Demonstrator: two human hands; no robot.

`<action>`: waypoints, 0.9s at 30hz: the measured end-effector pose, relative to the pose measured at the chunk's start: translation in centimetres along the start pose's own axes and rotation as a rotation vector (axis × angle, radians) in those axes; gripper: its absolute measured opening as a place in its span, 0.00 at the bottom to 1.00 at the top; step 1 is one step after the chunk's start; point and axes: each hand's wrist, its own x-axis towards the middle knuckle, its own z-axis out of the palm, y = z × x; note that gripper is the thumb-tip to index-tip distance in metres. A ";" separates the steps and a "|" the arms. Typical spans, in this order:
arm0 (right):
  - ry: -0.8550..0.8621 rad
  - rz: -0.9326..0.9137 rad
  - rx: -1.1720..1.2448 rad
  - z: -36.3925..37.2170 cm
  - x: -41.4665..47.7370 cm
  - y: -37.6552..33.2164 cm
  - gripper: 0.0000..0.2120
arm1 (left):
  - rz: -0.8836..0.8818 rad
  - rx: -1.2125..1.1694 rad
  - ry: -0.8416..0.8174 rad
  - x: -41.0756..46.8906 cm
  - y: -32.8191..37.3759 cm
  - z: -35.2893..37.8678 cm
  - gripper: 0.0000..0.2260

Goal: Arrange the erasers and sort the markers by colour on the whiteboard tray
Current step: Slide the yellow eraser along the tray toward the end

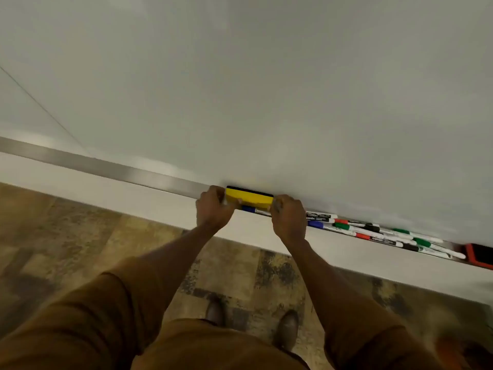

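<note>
A yellow eraser (pixel 249 198) with a black felt edge sits at the whiteboard tray (pixel 112 166), held at both ends. My left hand (pixel 213 208) grips its left end and my right hand (pixel 286 217) grips its right end. A blue-capped marker (pixel 252 209) lies just under the eraser between my hands. To the right, a loose heap of markers (pixel 373 232) with blue, red, green and black caps lies along the tray. A red eraser (pixel 478 255) with a black face rests at the far right.
The whiteboard (pixel 266 89) fills the upper view. A white wall strip (pixel 106 193) runs below the tray. Patterned floor (pixel 80 236) and my shoes (pixel 286 325) are beneath.
</note>
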 end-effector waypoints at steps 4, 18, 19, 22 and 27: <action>0.088 0.088 0.052 0.7 0.3 -0.5 0.11 | -0.019 -0.109 -0.035 0.1 0.5 0.0 0.23; 0.380 0.079 0.431 4.2 -0.7 -5.1 0.14 | -0.033 -0.392 0.061 -0.1 -1.7 -2.6 0.24; 0.383 0.067 0.464 4.7 -0.8 -5.8 0.13 | -0.024 -0.374 0.092 0.1 -2.1 -3.2 0.24; 0.374 0.071 0.546 6.3 -0.8 -8.4 0.11 | -0.005 -0.311 0.150 0.9 -3.5 -5.4 0.24; 0.294 0.056 0.579 9.5 -0.2 -12.7 0.12 | -0.008 -0.271 0.209 2.6 -6.2 -9.3 0.25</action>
